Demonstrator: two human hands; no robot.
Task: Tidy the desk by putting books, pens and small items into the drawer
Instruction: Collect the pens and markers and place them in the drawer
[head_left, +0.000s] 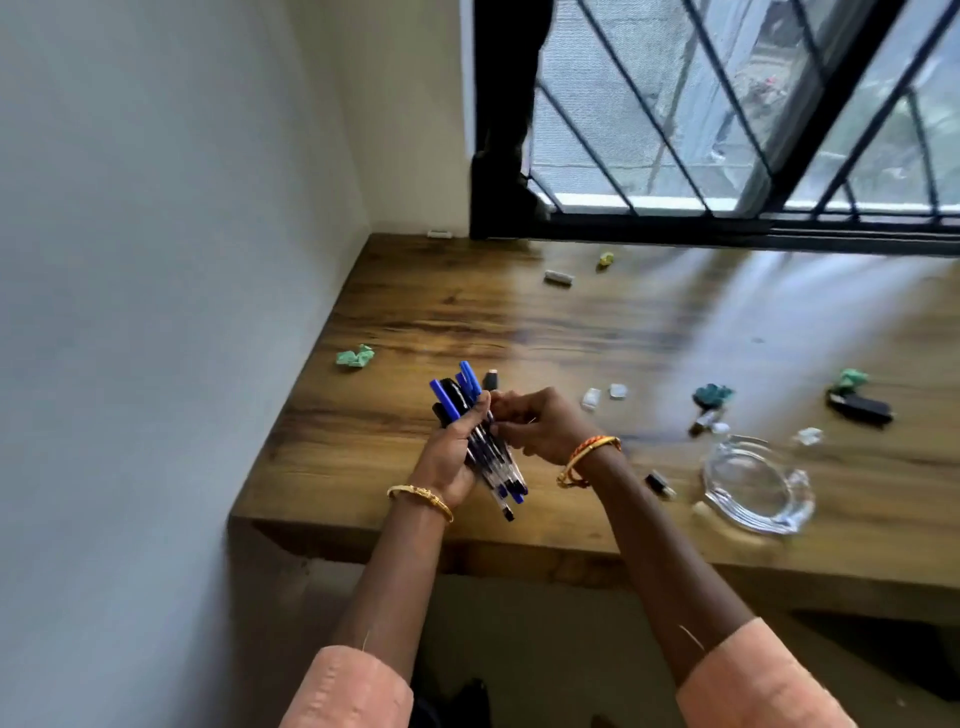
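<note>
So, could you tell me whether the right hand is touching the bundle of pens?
Touching. The head view shows the right hand's fingertips meeting the bundle of pens, which the left hand grips above the desk.

The worktop (467, 312) is dark wood-grain board, fitted into a room corner. A plain pale wall (156, 260) runs along its left edge. Behind it stands a window (727, 104) with a black frame and diagonal black bars. Daylight enters through the glass and reflects in streaks on the wood. The floor (545, 649) below is pale.
</note>
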